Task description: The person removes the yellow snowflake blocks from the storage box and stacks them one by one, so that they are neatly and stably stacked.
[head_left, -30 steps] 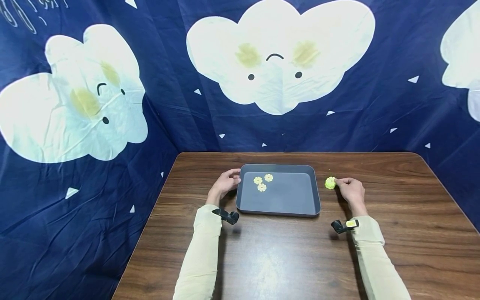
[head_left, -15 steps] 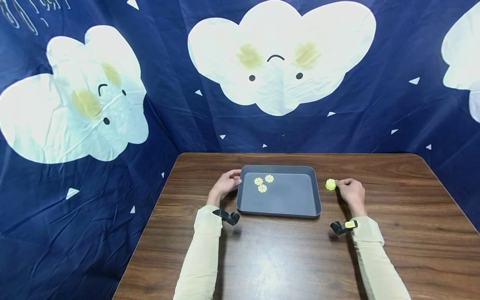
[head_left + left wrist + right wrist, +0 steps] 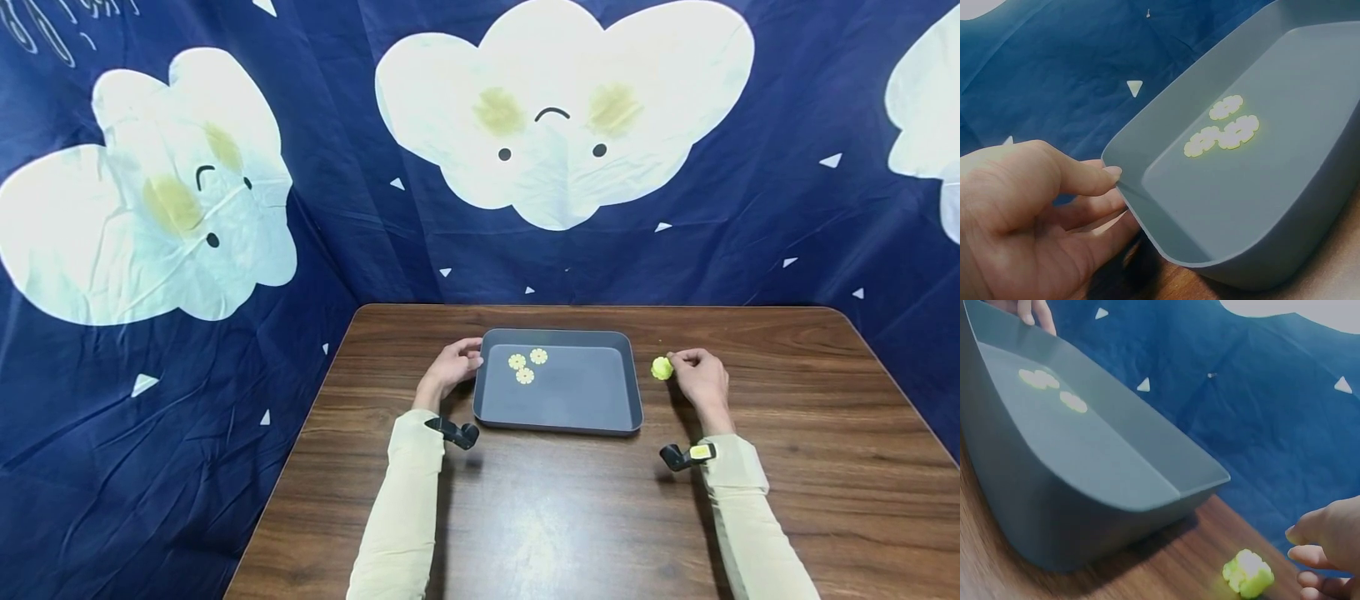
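A dark grey rectangular baking tray (image 3: 585, 392) sits on the table, with three pale yellow flower-shaped slices (image 3: 524, 376) lying flat toward its left end. At the tray's left wall, my left hand (image 3: 450, 367) grips the rim, thumb on top and fingers against the outside, as the left wrist view shows. To the right of the tray lies a bright yellow-green clump with scalloped edges (image 3: 1249, 574), like stacked flower shapes. My right hand (image 3: 702, 379) is just right of this clump; the right wrist view shows its loosely bent fingers (image 3: 1307, 528) apart from it.
The brown wood-grain table (image 3: 547, 517) has its back edge close behind the tray. A dark blue cloth (image 3: 337, 167) with white clouds hangs behind and to the left. Black cameras are strapped to both wrists.
My right hand has risen very slightly beside the yellow-green clump, its fingers a little more bent. The left hand, tray and slices stay where they were.
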Motion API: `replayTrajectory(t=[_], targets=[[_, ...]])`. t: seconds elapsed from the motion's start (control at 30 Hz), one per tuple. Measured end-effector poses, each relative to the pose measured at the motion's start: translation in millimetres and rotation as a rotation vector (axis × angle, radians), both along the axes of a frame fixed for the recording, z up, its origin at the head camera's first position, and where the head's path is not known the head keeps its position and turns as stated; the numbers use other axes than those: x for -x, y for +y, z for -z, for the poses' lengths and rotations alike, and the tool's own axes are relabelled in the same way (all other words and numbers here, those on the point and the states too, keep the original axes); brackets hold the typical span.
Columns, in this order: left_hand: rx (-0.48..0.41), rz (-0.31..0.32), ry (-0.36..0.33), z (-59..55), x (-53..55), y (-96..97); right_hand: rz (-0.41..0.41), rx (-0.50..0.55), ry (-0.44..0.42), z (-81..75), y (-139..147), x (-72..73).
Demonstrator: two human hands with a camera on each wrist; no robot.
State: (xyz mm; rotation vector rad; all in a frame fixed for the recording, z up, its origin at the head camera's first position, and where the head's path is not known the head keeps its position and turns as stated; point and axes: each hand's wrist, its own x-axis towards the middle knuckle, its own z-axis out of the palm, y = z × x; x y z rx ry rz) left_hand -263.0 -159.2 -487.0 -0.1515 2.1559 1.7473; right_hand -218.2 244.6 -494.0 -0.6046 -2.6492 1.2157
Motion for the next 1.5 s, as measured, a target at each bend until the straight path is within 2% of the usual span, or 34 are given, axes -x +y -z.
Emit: replayTrajectory(t=[0.37, 0.6, 0.77, 0.97, 1.23, 1.5], targets=[[-0.018, -0.006, -0.011, 1.5, 1.8, -0.4, -0.067, 0.004, 0.091, -11.9, -30, -1.6], [-0.008, -0.006, -0.002, 2.3, 2.1, -0.6, -0.166, -0.005, 0.166, -12.8, -59, 1.6], [-0.004, -0.006, -0.002, 2.7, 2.3, -1.1, -0.232, -0.002, 0.182, -10.5, -81, 4.4], [-0.01, -0.003, 0.001, 3.5, 2.3, -1.2, -0.31, -0.003, 0.187, -9.9, -107, 5.5], [-0.016, -0.007, -0.002, 4.2, 3.3, -0.8, -0.394, 0.014, 0.144, -5.9, -137, 5.0], [-0.023, -0.005, -0.004, 3.8, 2.6, -1.5, -0.433, -0.012, 0.121, 3.6, -158, 6.9]])
